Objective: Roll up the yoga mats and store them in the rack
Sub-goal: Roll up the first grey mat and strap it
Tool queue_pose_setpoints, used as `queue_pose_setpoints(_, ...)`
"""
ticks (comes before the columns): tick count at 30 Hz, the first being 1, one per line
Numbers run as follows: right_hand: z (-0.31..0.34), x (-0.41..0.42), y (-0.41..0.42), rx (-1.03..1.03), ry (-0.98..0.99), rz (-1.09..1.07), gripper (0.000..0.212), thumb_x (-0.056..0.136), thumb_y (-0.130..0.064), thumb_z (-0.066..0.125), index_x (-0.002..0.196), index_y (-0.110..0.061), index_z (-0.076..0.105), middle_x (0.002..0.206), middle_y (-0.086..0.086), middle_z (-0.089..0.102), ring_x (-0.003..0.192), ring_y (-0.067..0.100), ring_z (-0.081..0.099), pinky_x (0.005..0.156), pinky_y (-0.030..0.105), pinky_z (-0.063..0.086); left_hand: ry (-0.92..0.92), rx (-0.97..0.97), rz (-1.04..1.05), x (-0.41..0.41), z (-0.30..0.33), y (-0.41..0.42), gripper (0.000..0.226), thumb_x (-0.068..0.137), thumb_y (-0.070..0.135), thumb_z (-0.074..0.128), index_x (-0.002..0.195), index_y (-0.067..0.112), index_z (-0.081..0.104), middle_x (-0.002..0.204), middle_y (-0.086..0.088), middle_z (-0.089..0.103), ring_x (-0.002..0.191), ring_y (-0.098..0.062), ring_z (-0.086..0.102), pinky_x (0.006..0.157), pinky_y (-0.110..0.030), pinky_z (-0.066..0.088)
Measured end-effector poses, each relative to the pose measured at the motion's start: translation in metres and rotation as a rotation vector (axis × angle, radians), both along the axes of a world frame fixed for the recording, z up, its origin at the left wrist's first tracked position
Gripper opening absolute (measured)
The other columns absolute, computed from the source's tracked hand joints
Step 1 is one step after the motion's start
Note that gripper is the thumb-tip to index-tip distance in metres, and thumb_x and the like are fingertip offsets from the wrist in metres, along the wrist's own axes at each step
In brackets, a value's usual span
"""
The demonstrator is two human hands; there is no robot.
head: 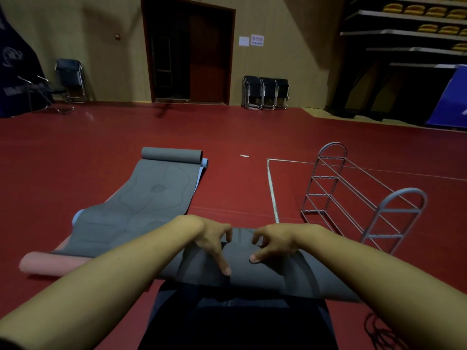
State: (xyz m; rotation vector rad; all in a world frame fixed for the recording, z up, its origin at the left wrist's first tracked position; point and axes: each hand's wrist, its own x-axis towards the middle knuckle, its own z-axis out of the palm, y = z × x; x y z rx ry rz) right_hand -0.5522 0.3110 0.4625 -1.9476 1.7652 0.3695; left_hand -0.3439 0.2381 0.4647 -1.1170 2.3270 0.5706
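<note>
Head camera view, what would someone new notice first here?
Probably the two hands, left hand and right hand, fingers curled on the dark grey mat being rolled at bottom centre. Beyond on the left lies a stack of mats, its grey top mat half unrolled on the red floor. The bare metal rack stands right.

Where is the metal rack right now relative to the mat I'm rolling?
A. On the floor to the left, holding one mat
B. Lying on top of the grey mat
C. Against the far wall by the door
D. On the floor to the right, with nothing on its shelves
D: the metal rack stands on the red floor right of the grey mat under both hands, its shelves bare.
</note>
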Motion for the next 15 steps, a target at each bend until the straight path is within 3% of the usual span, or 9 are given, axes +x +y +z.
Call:
queue_pose_setpoints(4, -0.002, -0.002, -0.001, 0.005, -0.059, -0.027, 0.060, 0.095, -0.057, 0.064, 0.142, -0.025, 0.044, 0.139, 0.008, 0.059, 0.123, 0.026, 0.058, 0.107, 0.043, 0.046, 0.041, -0.031, 0.001, 0.001, -0.010, 0.000, 0.102, 0.063, 0.065, 0.089, 0.145, 0.035, 0.036, 0.146, 0.001, 0.050, 0.125, -0.026, 0.053, 0.108, -0.047, 0.047)
queue_pose_setpoints(9, -0.011, -0.006, -0.004, -0.109, -0.112, -0.039, 0.055, 0.093, -0.056, 0.067, 0.135, -0.021, 0.061, 0.134, 0.004, 0.062, 0.120, 0.022, 0.060, 0.103, 0.037, 0.048, 0.133, -0.083, -0.018, 0.001, -0.018, -0.002, 0.095, 0.073, 0.062, 0.085, 0.150, 0.029, 0.041, 0.143, 0.000, 0.046, 0.131, -0.025, 0.047, 0.111, -0.045, 0.043)
queue_pose_setpoints(12, -0.012, -0.006, -0.008, -0.131, -0.103, -0.018, 0.065, 0.087, -0.064, 0.069, 0.134, -0.019, 0.065, 0.132, 0.002, 0.066, 0.113, 0.017, 0.062, 0.095, 0.031, 0.049, 0.116, -0.178, -0.064, 0.003, -0.019, -0.002, 0.099, 0.074, 0.070, 0.078, 0.155, 0.029, 0.041, 0.126, 0.001, 0.033, 0.133, -0.027, 0.034, 0.114, -0.051, 0.038)
queue_pose_setpoints(15, -0.010, -0.004, -0.008, -0.090, -0.070, 0.001, 0.085, 0.077, -0.071, 0.074, 0.141, -0.016, 0.059, 0.135, -0.001, 0.063, 0.118, 0.020, 0.061, 0.103, 0.035, 0.050, 0.135, -0.184, -0.082, 0.003, -0.018, -0.004, 0.097, 0.075, 0.069, 0.078, 0.155, 0.029, 0.041, 0.132, -0.001, 0.038, 0.133, -0.027, 0.037, 0.113, -0.047, 0.039)
